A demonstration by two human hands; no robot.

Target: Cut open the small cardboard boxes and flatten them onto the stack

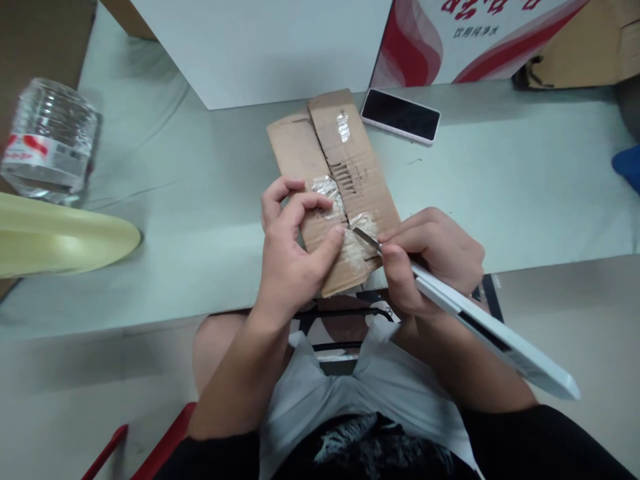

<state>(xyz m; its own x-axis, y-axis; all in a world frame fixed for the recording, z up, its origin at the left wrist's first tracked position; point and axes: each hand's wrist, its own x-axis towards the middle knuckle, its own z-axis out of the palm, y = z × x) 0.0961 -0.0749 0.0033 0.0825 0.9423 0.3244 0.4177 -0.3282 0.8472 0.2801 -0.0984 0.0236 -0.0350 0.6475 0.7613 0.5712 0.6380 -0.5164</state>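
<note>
A small, flat cardboard box (357, 177) lies at an angle on the table, its near end reaching the front edge. Strips of clear tape cross its middle seam, and dark printed marks show beside it. My left hand (295, 247) grips the box from the left, with bent fingers and the thumb pressing on its top near the tape. In my right hand (433, 257) is a white utility knife (480, 320), its handle slanting down to the right. The blade's tip meets the taped seam close to my left thumb; whether it has cut in I cannot tell.
A phone (400, 116) lies beyond the box, beside a large white carton (280, 47) with red print. At left are a clear water bottle (50, 140) and a pale yellow rounded object (65, 237). The table's front edge (165, 320) runs before my lap.
</note>
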